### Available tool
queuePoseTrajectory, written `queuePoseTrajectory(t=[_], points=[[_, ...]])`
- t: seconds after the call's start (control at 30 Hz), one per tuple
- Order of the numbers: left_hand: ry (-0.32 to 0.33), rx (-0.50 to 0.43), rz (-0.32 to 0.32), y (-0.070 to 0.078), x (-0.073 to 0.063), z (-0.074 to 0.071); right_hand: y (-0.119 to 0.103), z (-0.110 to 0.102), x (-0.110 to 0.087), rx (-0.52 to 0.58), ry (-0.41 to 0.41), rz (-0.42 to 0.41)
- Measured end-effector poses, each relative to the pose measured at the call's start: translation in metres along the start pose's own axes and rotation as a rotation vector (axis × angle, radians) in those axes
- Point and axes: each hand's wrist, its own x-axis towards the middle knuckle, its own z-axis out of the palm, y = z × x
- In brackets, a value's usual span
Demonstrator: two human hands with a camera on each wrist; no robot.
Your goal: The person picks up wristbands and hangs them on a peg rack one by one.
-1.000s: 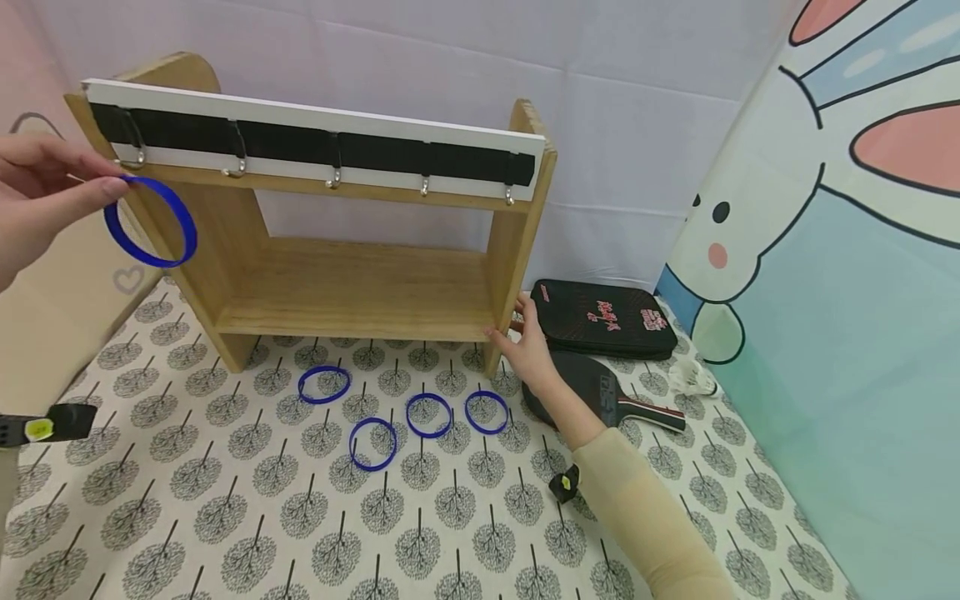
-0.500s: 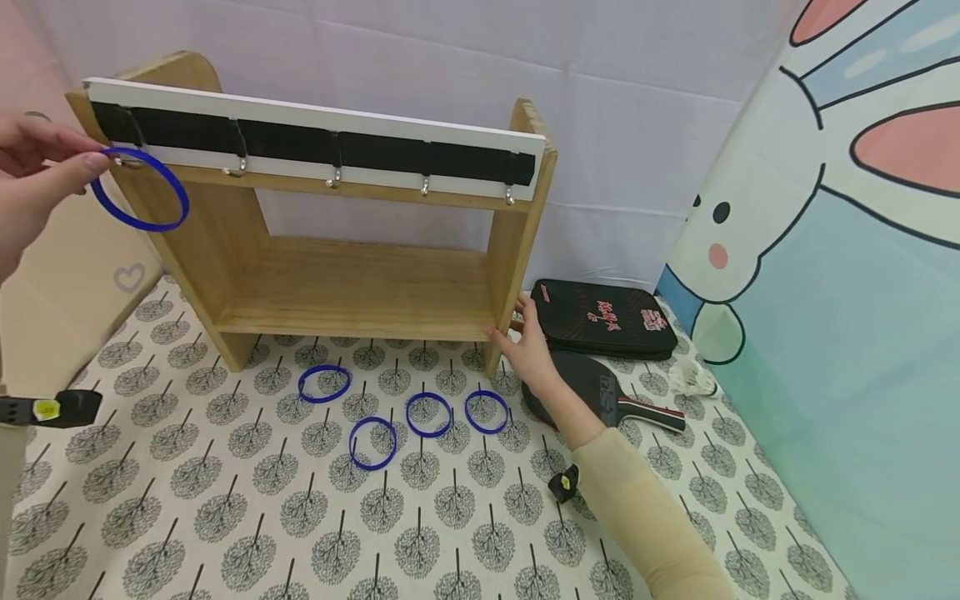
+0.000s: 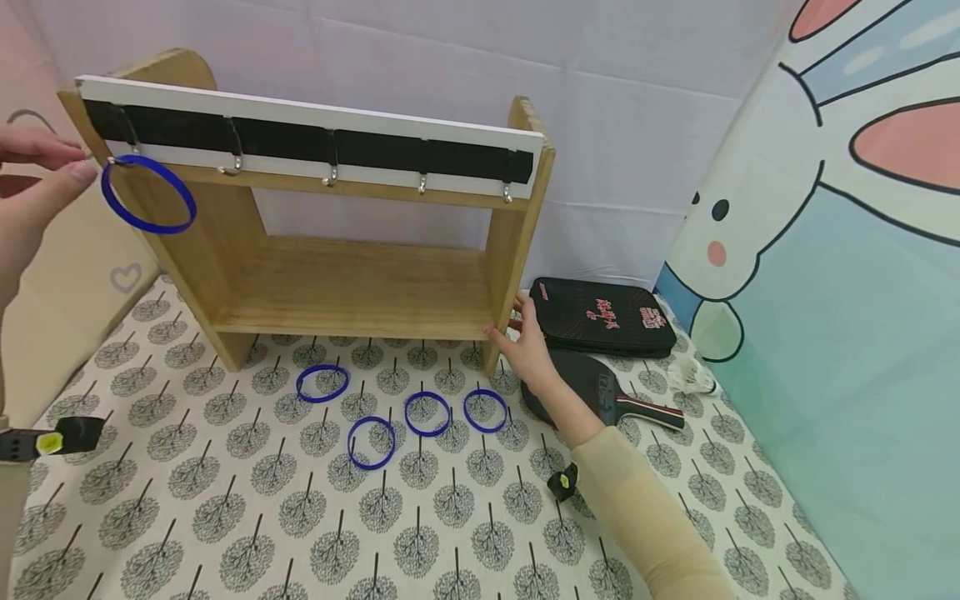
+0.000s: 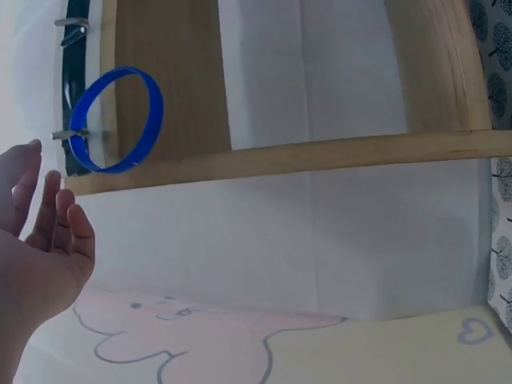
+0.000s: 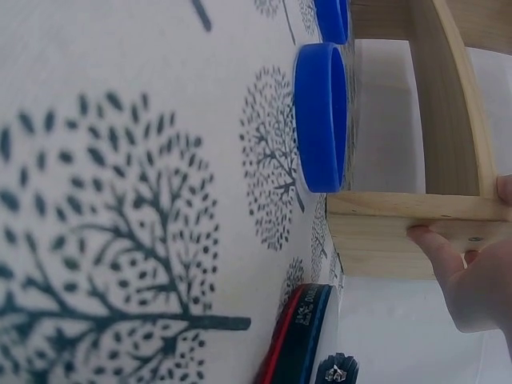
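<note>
A blue ring hangs from the leftmost hook on the wooden shelf's front rail. Beside it, my left hand has its fingers parted and holds nothing; the left wrist view shows a gap between the fingertips and the ring. My right hand grips the right side panel of the wooden shelf near its lower board, thumb at the front edge. More blue rings lie on the cloth before the shelf, such as a far-left ring and a near ring.
Several bare metal hooks continue along the black strip. Right of the shelf lie a black zip case, a table tennis paddle partly behind my right forearm, and a small white shuttlecock-like object. A tree-print cloth covers the table.
My left hand has raised the blue ring to the leftmost hook, let go of it and drawn slightly left. The right hand stays on the side panel.
</note>
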Motion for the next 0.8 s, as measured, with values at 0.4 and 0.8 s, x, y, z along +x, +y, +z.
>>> queuePoseTrajectory(t=[0.4, 0.8], points=[[-0.298, 0.090, 0.097, 0.035, -0.056, 0.025, -0.008, -0.001, -0.004, -0.004, 0.001, 0.003], [-0.590, 0.306, 0.216, -0.002, -0.117, 0.069, 0.002, -0.001, 0.000, -0.008, 0.003, 0.001]])
